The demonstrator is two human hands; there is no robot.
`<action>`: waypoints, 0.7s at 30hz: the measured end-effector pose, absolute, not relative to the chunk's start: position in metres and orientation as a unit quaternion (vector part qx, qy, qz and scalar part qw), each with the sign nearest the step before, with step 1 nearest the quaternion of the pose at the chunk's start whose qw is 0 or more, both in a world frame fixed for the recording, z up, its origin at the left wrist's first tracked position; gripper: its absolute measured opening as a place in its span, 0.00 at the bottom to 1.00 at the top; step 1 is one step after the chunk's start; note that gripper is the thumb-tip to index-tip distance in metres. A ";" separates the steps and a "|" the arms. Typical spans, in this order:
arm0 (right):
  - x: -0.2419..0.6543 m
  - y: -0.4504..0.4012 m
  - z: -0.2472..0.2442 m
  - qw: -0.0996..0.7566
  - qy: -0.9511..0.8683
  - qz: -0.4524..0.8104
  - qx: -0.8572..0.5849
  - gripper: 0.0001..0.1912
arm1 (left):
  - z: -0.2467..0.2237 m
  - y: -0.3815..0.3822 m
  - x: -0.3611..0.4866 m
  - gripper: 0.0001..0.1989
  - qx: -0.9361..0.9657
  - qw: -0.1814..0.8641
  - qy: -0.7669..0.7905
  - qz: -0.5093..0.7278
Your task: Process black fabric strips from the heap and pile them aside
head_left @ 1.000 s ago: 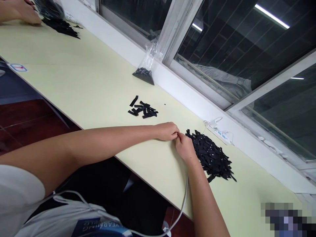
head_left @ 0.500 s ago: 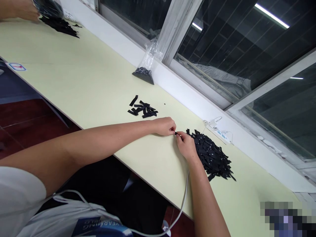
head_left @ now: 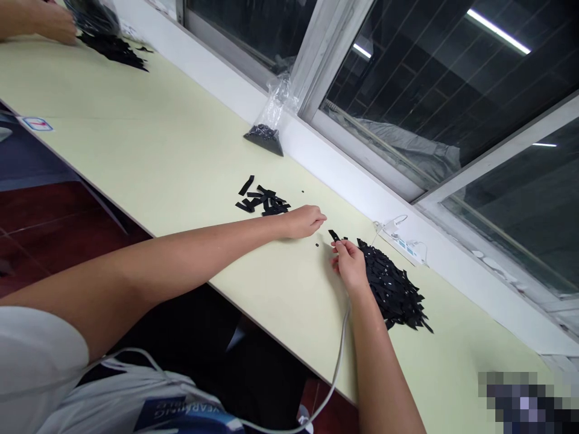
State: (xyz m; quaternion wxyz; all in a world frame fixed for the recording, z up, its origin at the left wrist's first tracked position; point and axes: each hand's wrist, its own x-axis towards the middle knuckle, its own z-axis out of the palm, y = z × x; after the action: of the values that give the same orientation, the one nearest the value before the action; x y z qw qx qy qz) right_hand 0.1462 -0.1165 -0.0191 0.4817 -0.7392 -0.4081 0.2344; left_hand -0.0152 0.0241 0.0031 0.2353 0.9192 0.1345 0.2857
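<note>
Between the thumb and fingers of my right hand (head_left: 350, 260) is a short black fabric strip (head_left: 333, 235), its free end pointing up and left. My left hand (head_left: 305, 221) is closed just left of it and apart from the strip; whatever its fingers may hold is hidden. A tiny dark round piece (head_left: 317, 245) lies on the table below my left hand. Right beside my right hand is a large heap of black strips (head_left: 395, 286), with small pale specks on it. Several loose black strips (head_left: 265, 199) lie beyond my left wrist.
The pale table (head_left: 158, 144) runs along a white ledge and windows. A clear bag with black pieces (head_left: 265, 135) leans on the ledge. A power strip (head_left: 404, 246) sits behind the heap. A white cable (head_left: 339, 355) crosses the table edge. Another person's hand (head_left: 56, 24) is at far left.
My hands have moved apart: the left up slightly, the right a little rightward with the strip. The strip has left the left fingers, and a tiny round piece now shows on the table.
</note>
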 end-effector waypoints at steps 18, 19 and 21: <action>0.145 -0.121 -0.015 0.451 -0.517 0.132 -0.715 0.21 | 0.001 0.010 -0.011 0.02 0.863 0.378 0.076 0.327; 0.144 -0.121 -0.014 0.438 -0.530 0.121 -0.716 0.20 | 0.001 0.009 -0.011 0.02 0.868 0.371 0.076 0.322; 0.142 -0.122 -0.012 0.418 -0.549 0.103 -0.716 0.19 | 0.001 0.009 -0.011 0.04 0.876 0.366 0.074 0.306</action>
State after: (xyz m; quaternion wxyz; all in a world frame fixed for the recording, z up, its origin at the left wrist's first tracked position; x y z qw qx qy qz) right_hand 0.1423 -0.1219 -0.0124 0.4185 -0.7162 -0.5490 0.1031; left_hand -0.0105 0.0085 0.0009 0.3663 0.8757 0.0742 0.3058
